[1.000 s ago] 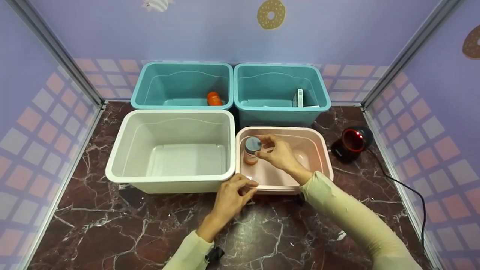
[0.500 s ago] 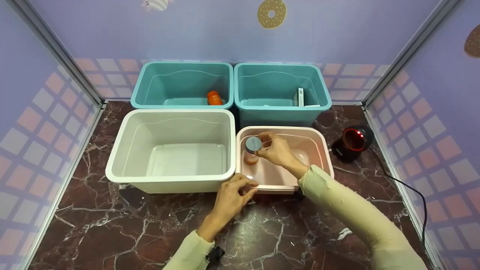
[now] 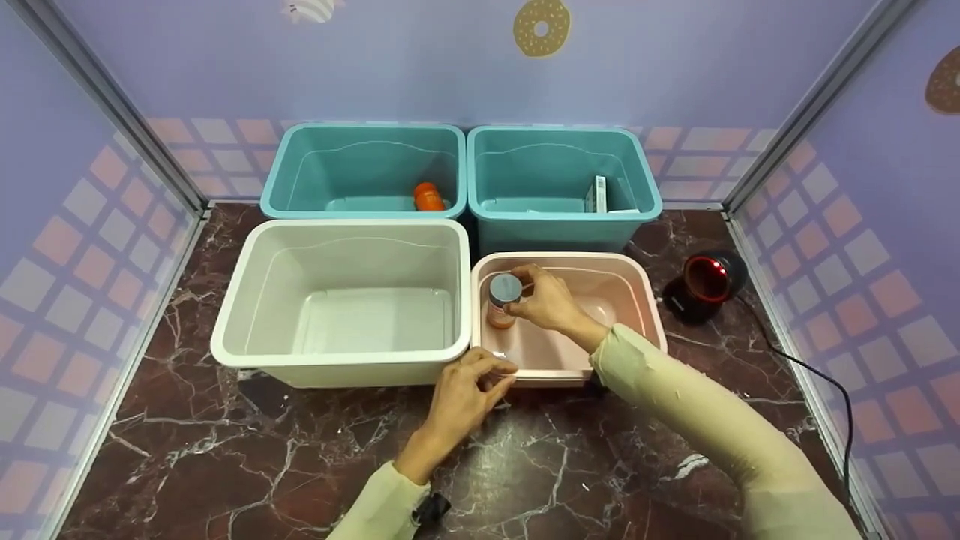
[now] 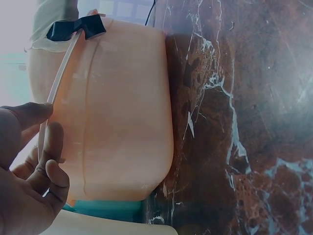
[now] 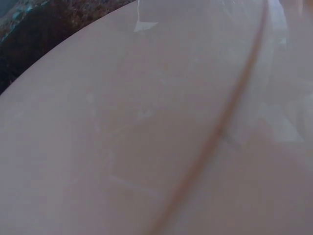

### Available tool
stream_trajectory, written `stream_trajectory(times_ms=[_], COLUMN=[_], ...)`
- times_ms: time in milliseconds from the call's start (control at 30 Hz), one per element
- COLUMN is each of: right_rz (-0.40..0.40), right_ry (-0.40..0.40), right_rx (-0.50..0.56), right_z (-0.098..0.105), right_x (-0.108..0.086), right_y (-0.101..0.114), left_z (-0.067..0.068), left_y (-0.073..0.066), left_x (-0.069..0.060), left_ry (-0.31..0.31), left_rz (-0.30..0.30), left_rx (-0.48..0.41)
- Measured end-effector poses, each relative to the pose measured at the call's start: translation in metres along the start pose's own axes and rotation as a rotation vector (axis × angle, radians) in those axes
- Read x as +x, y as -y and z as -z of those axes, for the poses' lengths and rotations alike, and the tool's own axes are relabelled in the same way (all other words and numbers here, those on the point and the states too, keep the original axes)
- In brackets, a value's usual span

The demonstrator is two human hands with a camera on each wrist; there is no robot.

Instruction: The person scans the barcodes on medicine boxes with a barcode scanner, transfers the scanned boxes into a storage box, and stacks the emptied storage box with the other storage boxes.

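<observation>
An upright bottle (image 3: 504, 300) with a grey lid and orange contents stands in the left part of the pink bin (image 3: 566, 259). My right hand (image 3: 551, 300) comes from the right and pinches the bottle near its lid with thumb and fingers. My left hand (image 3: 461, 386) pinches the near left rim of the pink bin; in the left wrist view the thumb and fingers of the left hand (image 4: 36, 166) lie on both sides of that rim. The right wrist view is filled by the pink bin wall (image 5: 122, 122); neither hand nor bottle shows there.
To the left stands a white bin (image 3: 360, 360). Behind are two teal bins: the left bin (image 3: 352, 150) holds an orange bottle (image 3: 429, 197), the right bin (image 3: 555, 150) a white box (image 3: 598, 195). A black scanner (image 3: 705, 285), its red light on, stands right, trailing a cable (image 3: 817, 375).
The right forearm has shifted slightly left and the hand keeps its place at the bottle, which stays nearly where it was. The left hand has not visibly moved.
</observation>
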State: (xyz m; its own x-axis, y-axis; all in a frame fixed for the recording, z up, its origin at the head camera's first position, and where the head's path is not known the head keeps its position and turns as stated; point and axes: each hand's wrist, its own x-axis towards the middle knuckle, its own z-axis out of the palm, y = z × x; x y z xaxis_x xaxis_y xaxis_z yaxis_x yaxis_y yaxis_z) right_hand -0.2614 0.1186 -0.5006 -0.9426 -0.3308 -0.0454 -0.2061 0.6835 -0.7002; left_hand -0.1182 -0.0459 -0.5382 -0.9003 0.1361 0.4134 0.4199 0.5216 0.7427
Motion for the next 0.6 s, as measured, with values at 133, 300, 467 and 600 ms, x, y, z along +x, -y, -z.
stream_trajectory(times_ms=[133,300,467,600], right_rz=[-0.001,0.006,0.014,0.011], right_ry=[0.007,0.026,0.052,0.062], right_rx=[-0.008,-0.017,-0.03,-0.032], right_z=[0.002,0.006,0.009,0.013], right_x=[-0.002,-0.007,-0.012,-0.017], right_y=[-0.001,-0.003,-0.001,0.001], left_z=[-0.001,-0.001,0.001,0.001], left_y=[0.001,0.0,-0.003,-0.003], left_x=[0.0,0.0,0.001,0.001], left_ry=[-0.005,0.015,0.044,0.046], left_rz=[-0.005,0.019,0.06,0.06], left_rx=[-0.002,0.006,0.023,0.009])
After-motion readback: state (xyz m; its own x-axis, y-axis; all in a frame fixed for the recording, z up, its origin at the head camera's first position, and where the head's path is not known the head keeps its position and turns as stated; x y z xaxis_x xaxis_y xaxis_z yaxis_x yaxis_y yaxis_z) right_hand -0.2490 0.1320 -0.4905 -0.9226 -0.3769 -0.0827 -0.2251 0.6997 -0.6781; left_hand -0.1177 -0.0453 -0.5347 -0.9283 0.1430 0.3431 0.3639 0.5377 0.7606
